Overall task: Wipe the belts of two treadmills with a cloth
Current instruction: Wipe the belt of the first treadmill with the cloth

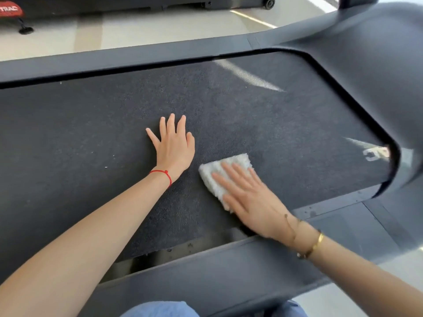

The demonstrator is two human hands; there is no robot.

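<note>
Your right hand [249,200] lies flat on the white cloth [223,177], fingers [231,169] straight and pressing it onto the dark treadmill belt [91,133], right of centre and towards the near edge. Your left hand [172,147] rests palm-down on the belt just left of the cloth, fingers spread and holding nothing. A second treadmill [137,3] stands across the floor [160,26] at the far side.

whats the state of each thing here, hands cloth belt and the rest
left hand: flat, fingers spread, resting on the belt
right hand: fingers straight, pressing the cloth down
cloth: white, folded, flat on the belt under the right hand
belt: dark, a few pale specks showing
second treadmill: across the floor, untouched
</note>
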